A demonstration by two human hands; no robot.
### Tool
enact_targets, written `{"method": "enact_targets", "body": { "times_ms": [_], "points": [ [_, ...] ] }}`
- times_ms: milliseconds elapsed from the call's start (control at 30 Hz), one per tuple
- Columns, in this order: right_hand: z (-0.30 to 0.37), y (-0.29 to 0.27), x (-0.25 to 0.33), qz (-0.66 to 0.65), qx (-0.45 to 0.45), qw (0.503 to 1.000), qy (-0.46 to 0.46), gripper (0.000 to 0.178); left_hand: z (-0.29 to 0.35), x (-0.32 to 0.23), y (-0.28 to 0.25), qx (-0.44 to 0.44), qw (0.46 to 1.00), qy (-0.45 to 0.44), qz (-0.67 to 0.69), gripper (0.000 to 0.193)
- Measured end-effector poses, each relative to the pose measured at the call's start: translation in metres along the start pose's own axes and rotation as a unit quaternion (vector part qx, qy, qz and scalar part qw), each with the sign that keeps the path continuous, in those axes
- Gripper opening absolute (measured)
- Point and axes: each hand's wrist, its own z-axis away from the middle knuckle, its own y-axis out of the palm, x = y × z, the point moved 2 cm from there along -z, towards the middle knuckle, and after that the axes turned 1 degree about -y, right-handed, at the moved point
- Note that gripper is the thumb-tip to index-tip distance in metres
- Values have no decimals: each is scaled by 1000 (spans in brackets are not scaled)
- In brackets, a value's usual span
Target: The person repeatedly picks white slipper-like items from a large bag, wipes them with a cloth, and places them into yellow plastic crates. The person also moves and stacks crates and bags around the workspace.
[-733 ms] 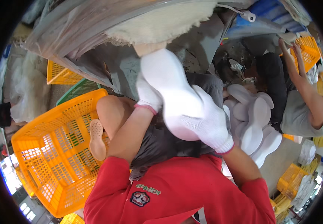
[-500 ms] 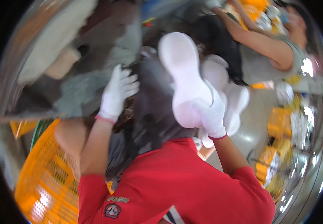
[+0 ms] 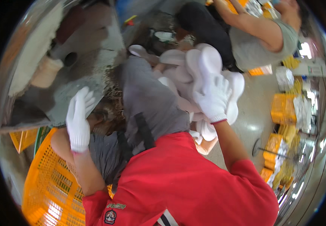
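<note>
A heap of pale, white-pink shoe soles [image 3: 183,71] lies to the right of my dark grey-clad leg. My right hand [image 3: 214,98], in a white knit glove, rests on the sole [image 3: 210,60] at the top right of the heap. Its fingers are stretched out over the surface and not wrapped round it. What lies under the palm is hidden. Off to the left, my gloved left hand [image 3: 81,118] is raised and open, holding nothing, nearest to the stained grey machine table [image 3: 89,67].
An orange plastic basket [image 3: 52,177] stands at my lower left. On the far right, a co-worker in a grey top [image 3: 259,47] reaches toward orange crates. Stacked orange crates [image 3: 283,109] and a standing fan [image 3: 257,147] line the right side.
The sole my right hand was holding up is now down on the heap, with the fingers spread over it. My left hand has moved left and down, still open.
</note>
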Motion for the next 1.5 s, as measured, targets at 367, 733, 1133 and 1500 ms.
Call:
{"method": "enact_targets", "body": {
  "times_ms": [367,733,1133,1500],
  "points": [
    [-106,91,-144,95,46,994,-6,60,231,191,-367,-674,563,-420,-230,107],
    [-41,-85,64,-312,125,911,-238,40,199,321,-397,-355,645,-333,-589,75],
    [67,-85,221,-629,187,611,-443,101,168,118,-192,-434,861,-22,-264,35],
    [3,-92,101,-671,106,727,-102,82,-55,13,183,-25,882,-39,470,43]
  ]
}}
